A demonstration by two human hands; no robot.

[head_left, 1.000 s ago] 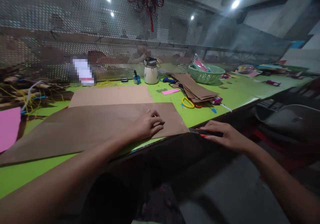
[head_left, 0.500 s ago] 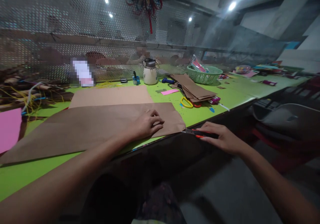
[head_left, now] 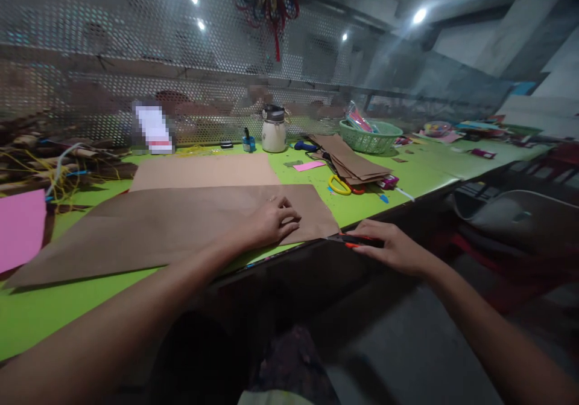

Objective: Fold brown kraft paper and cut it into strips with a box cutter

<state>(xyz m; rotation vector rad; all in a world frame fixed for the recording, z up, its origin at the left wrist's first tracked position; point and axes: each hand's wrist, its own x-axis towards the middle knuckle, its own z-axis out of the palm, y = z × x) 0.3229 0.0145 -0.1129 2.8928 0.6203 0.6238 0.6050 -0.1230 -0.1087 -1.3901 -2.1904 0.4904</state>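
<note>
A long sheet of brown paper [head_left: 172, 224] lies along the green table, its right corner at the table's front edge. On its right part rests my left hand [head_left: 277, 219], fingers loosely bent and apart, touching the paper from above. My right hand [head_left: 386, 245] is closed around the black and orange handles of a pair of scissors [head_left: 357, 239], just off the table's edge. The scissors' blades meet the paper's right corner. Behind the brown sheet lies a paler tan sheet [head_left: 208, 171], partly covered by it.
Farther back stand a white bottle [head_left: 274, 134], a small blue bottle [head_left: 248, 142] and a green basket [head_left: 373, 137]. Yellow-handled scissors [head_left: 338, 186] lie by stacked brown paper pieces [head_left: 350, 160]. Sticks [head_left: 27, 157] and pink paper [head_left: 20, 230] are at left; a chair [head_left: 520, 212] stands at right.
The scissors and my right hand have moved slightly left, the blades now reaching a little over the paper's corner. My left hand stays on the paper; the view has shifted slightly.
</note>
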